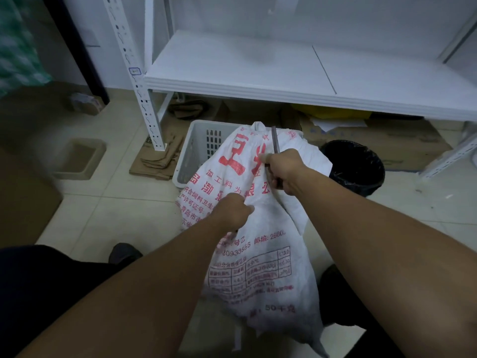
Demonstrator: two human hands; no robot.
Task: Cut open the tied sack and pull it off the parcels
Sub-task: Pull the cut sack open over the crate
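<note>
A white woven sack [260, 254] with red printing hangs stretched between my hands, its far end lying over a white plastic basket [198, 140]. My left hand [235, 209] grips a fold of the sack near its middle. My right hand [282, 170] grips the sack's upper part together with a thin dark blade [275, 139] that points up and away. No parcels show; the inside of the basket is hidden by the sack.
A white metal shelf [284, 73] stands behind the basket. A black bin [353, 166] sits to the right, flattened cardboard [160, 156] and boxes lie under the shelf, and a beige tray [77, 158] rests on the tiled floor at left. My shoes are below.
</note>
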